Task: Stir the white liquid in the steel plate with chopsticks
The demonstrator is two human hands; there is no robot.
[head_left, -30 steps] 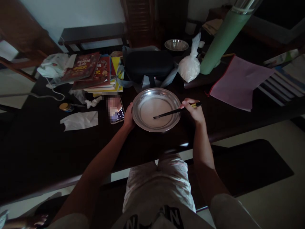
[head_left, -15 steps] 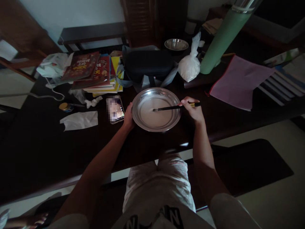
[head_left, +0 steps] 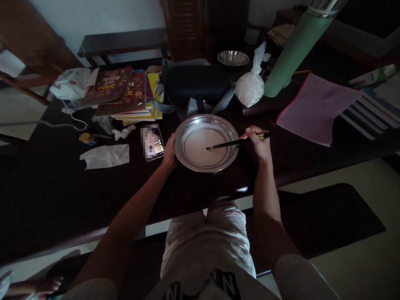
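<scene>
A steel bowl (head_left: 206, 170) is sitting at twelve o'clock, pale contents (head_left: 196, 153) filling its base; a dark stick (head_left: 226, 144) is slanting in from three, right hand (head_left: 260, 143) pinching it. Left hand (head_left: 169, 153) is clasping the rim at nine; slackening there could be letting the bowl skid.

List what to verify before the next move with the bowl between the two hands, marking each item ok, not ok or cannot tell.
1. Left hand on the side of the metal bowl: ok.
2. Right hand gripping the black stick: ok.
3. Stick's tip within the bowl's rim: ok.
4. Whitish contents free of lumps: cannot tell.
5. Phone well away from the bowl: arguably not ok; it lies right beside the left hand.
6. Plastic bag apart from the bowl: ok, beyond it.
</scene>
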